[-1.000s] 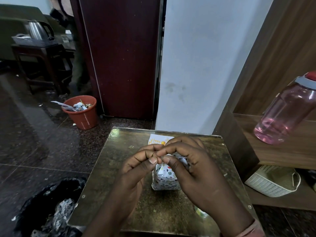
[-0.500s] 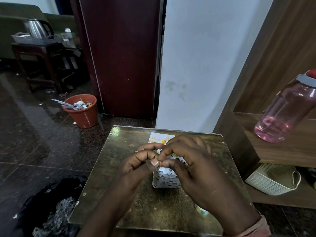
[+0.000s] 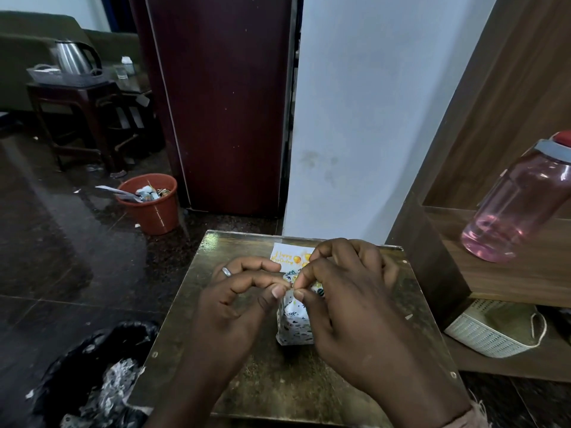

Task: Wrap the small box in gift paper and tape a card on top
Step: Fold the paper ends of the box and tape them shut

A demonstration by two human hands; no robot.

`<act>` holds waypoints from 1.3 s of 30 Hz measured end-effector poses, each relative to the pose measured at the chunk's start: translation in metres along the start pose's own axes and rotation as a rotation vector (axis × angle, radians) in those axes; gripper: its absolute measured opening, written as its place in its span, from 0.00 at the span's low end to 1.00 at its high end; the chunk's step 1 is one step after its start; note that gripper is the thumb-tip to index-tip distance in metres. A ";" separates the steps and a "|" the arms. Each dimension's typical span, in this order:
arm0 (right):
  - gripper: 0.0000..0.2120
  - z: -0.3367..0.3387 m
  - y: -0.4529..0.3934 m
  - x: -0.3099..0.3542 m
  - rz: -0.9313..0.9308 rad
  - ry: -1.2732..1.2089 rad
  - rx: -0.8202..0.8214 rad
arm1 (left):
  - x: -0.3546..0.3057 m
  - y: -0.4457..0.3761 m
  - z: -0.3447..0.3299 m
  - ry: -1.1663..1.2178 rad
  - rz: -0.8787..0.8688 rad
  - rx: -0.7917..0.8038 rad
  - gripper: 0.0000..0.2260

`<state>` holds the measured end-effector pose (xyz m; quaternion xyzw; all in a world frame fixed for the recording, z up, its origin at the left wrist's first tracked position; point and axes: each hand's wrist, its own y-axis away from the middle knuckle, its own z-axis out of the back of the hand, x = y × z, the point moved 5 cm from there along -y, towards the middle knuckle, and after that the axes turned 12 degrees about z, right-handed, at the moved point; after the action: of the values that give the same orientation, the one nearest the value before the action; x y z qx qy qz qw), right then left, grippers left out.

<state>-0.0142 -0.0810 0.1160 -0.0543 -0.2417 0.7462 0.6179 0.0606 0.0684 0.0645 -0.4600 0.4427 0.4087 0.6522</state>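
Box [image 3: 295, 322], wrapped in patterned paper, stands on the table [image 3: 253, 381] at lower centre of the frame. Right hand [image 3: 349, 307] pinches the paper at its top; left hand [image 3: 238, 301] curls beside it, thumb touching the paper. Card [image 3: 287, 254] lies just behind.

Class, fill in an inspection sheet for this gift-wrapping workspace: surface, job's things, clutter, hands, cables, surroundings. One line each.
Surface: small brown table, worn top.
Job's things: box in patterned paper, upright on the table; card flat behind it, not yet taped on.
Clutter: nothing seen on the table.
Hands: left hand and right hand pinch something small above the box; too small to tell what.
Cables: nothing seen.
Surroundings: orange bin, black bag, pink bottle on a shelf, white basket below, kettle far left.
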 end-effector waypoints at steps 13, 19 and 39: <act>0.03 0.012 -0.006 0.013 0.015 0.025 -0.091 | -0.009 0.005 0.002 -0.071 -0.088 -0.138 0.08; 0.06 0.016 -0.003 0.012 -0.090 -0.283 -0.081 | -0.012 0.005 0.001 0.041 -0.027 -0.126 0.04; 0.13 0.063 0.041 -0.026 -0.273 -0.568 -0.404 | 0.001 0.002 -0.015 0.089 0.213 0.163 0.51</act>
<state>-0.0692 -0.1286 0.1476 0.0667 -0.5507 0.5797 0.5968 0.0555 0.0542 0.0606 -0.3737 0.5492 0.4174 0.6201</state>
